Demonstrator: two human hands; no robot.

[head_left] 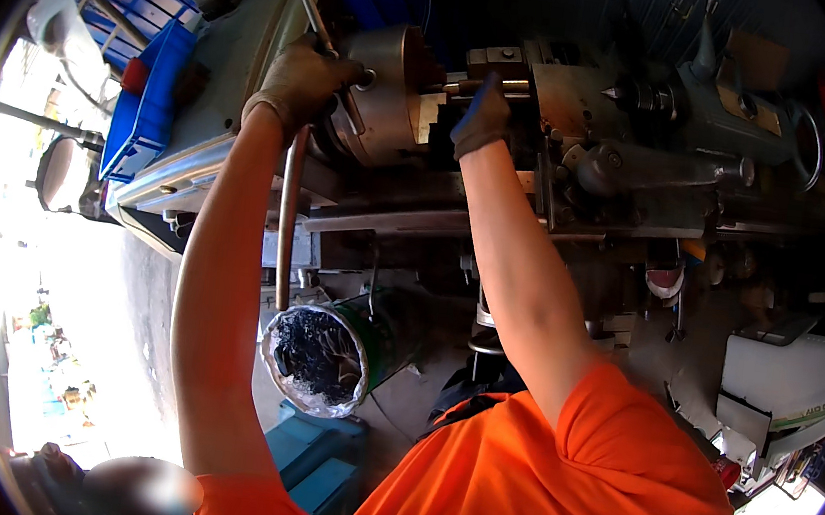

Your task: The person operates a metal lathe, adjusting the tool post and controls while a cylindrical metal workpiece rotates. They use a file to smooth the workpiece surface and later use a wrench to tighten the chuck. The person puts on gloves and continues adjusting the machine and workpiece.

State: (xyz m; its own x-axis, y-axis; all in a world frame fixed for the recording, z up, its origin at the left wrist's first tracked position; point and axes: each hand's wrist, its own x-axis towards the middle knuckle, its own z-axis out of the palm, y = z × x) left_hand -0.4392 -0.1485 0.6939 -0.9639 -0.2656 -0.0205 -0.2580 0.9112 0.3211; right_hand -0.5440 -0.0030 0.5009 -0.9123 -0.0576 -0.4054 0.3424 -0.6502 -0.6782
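Note:
My left hand (302,83), in a dark work glove, is closed around the middle of a T-handled chuck key (312,8). The key's end meets the side of the round steel lathe chuck (390,49). To the right of the chuck jaws, my gloved right hand (485,124) is at a thin metal rod (517,86) that runs sideways from the chuck. Its fingers seem closed about the rod, though the hand hides most of the grip. A blue patch shows on that glove.
The pointed tailstock centre (613,94) stands right of the tool carriage (563,92). A long metal lever (288,234) hangs below my left hand. A lined bucket (266,363) of dark shavings stands below the lathe. A blue bin (153,100) sits on the headstock (227,57).

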